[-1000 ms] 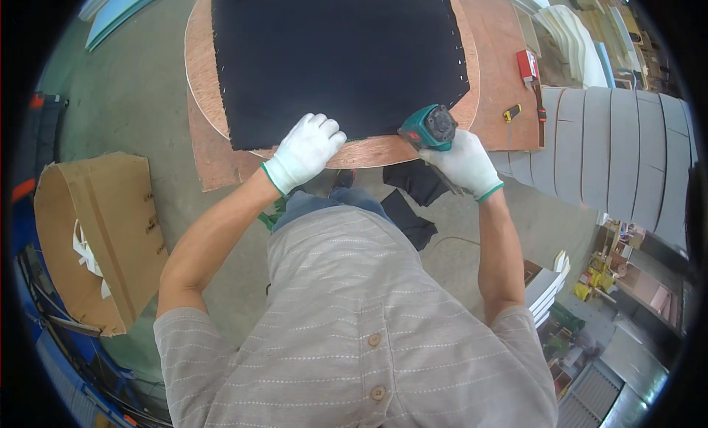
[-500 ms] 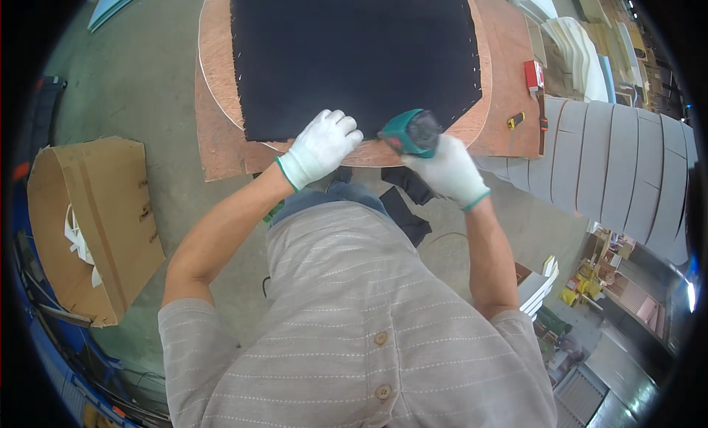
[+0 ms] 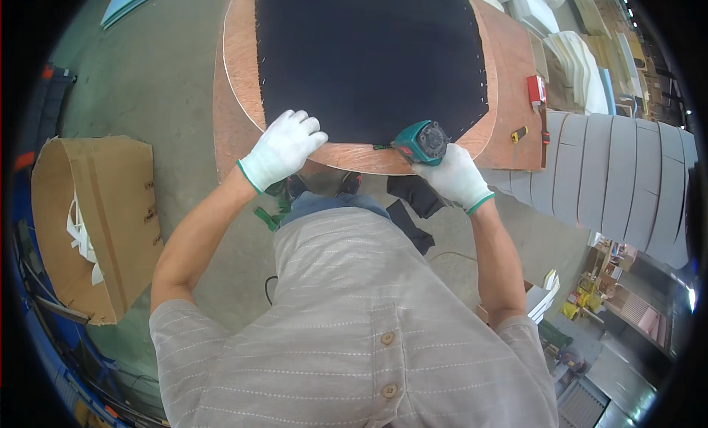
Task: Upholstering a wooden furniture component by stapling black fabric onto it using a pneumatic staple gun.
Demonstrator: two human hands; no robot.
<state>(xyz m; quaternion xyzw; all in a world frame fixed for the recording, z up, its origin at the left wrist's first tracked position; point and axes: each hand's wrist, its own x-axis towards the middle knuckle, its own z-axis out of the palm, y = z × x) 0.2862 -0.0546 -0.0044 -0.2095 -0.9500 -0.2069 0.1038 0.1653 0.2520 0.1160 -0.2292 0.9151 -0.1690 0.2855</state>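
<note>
A black fabric sheet (image 3: 369, 59) lies over a plywood panel (image 3: 240, 66) with a rounded, pale-rimmed edge, and staples dot its side edges. In my gloved right hand (image 3: 453, 175) is a teal staple gun (image 3: 420, 142). Its narrow nose points left, at the fabric's near edge. My left hand (image 3: 284, 149), in a white glove with green cuff, rests at the fabric's near left corner. Its fingers are curled over the edge there, and the fingertips are partly hidden.
A larger wooden board (image 3: 509, 96) lies under the panel, bearing a yellow-black cutter (image 3: 519, 134) and a red box (image 3: 536, 90). A cardboard box (image 3: 118, 221) stands left. Grey padded slabs (image 3: 590, 162) are at right. Dark scraps (image 3: 413, 199) lie on the floor.
My left hand has slid left along the near edge to the fabric's corner. The staple gun stays by the right part of that edge, its nose now showing. The whole view has shifted slightly.
</note>
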